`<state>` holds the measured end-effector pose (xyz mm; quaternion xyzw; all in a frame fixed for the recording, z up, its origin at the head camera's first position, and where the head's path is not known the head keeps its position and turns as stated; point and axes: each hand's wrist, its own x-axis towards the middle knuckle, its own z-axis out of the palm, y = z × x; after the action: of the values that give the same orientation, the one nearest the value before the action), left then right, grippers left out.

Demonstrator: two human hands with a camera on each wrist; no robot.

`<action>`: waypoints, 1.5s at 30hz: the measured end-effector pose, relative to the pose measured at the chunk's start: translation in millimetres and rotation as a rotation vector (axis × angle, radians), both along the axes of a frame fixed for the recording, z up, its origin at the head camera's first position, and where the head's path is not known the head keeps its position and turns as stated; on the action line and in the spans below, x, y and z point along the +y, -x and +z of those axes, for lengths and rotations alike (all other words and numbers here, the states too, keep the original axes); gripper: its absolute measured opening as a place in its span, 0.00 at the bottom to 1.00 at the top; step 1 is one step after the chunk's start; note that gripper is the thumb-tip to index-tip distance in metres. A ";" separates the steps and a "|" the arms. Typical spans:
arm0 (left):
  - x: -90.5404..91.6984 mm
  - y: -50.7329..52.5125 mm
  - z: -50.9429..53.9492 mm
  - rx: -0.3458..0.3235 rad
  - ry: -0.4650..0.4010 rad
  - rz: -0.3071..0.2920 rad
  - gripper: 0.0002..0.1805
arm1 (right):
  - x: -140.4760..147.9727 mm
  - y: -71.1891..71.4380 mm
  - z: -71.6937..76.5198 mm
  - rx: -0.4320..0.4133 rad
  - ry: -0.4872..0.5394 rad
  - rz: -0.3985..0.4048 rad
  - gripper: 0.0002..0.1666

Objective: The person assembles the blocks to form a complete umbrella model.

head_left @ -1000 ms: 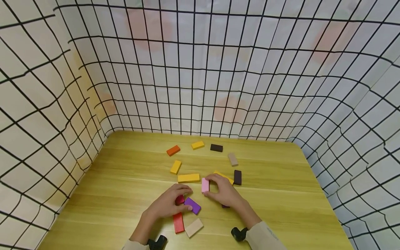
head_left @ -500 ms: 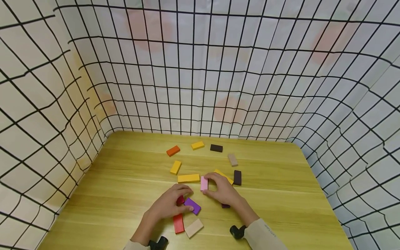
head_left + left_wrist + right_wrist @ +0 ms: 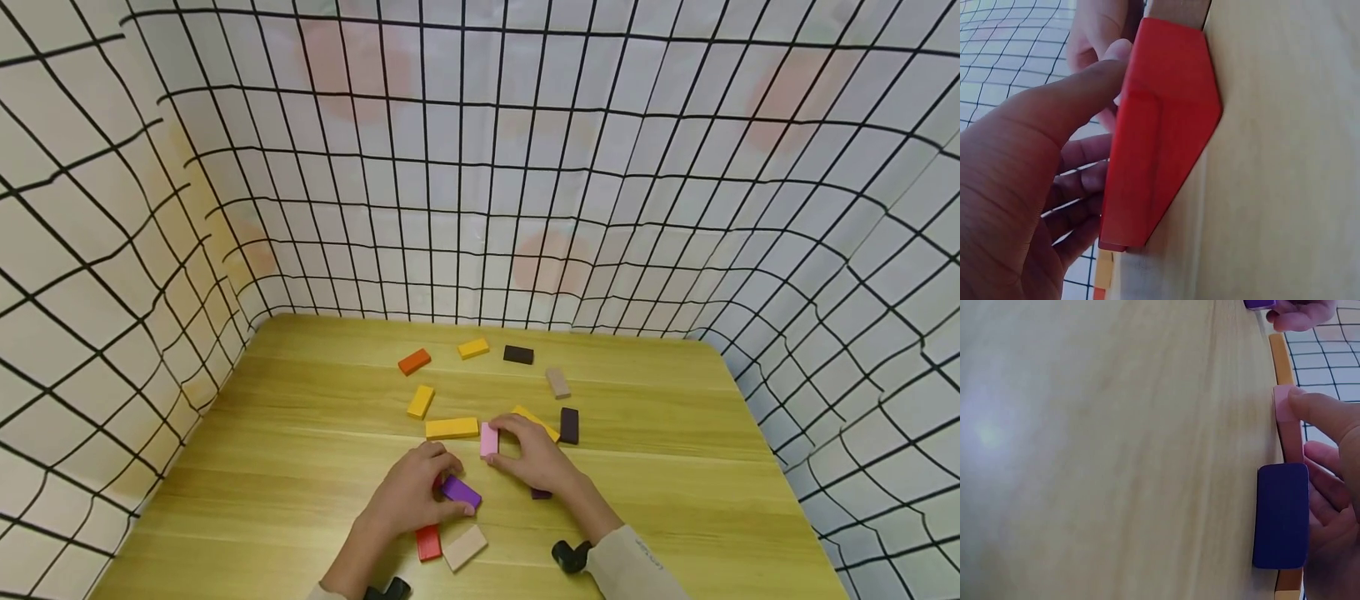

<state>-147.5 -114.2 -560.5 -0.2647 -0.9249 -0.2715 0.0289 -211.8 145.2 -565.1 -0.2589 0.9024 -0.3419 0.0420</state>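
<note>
In the head view my left hand (image 3: 412, 492) pinches a purple block (image 3: 461, 492) between thumb and fingers. The fingers mostly hide a crimson block behind it. A red block (image 3: 428, 542) lies just below that hand, and it looms large as the red block (image 3: 1172, 119) in the left wrist view. My right hand (image 3: 536, 454) holds a pink block (image 3: 489, 440) by its two ends with thumb and forefinger, close to the right end of a long yellow block (image 3: 452, 428). A dark purple block (image 3: 1282, 515) lies under the right wrist, nearly hidden from the head view.
Beyond the hands, an orange block (image 3: 414, 362), yellow blocks (image 3: 473, 348), dark blocks (image 3: 518, 355) and a beige block (image 3: 557, 383) form a loose arc on the wooden table (image 3: 675, 517). Another beige block (image 3: 465, 547) lies in front. Black wire mesh (image 3: 480, 192) encloses the table.
My left hand has moved slightly right and closed on the purple block, which has turned a little. The pink block has shifted slightly left and away in my right hand.
</note>
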 end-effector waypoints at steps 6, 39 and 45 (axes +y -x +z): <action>0.0 1.1 3.2 -0.039 -0.011 -0.007 0.25 | 0.7 1.0 0.5 0.002 -0.005 0.005 0.32; 10.5 2.6 2.7 0.044 0.041 0.064 0.33 | -1.9 2.8 0.1 0.002 -0.035 0.000 0.32; 12.1 10.3 6.2 -0.001 0.031 -0.008 0.32 | -4.3 6.7 0.6 0.013 -0.034 0.008 0.31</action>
<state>-157.8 -102.1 -554.3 -0.2687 -0.9279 -0.2573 0.0231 -218.5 140.9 -564.4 -0.2639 0.9073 -0.3246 0.0421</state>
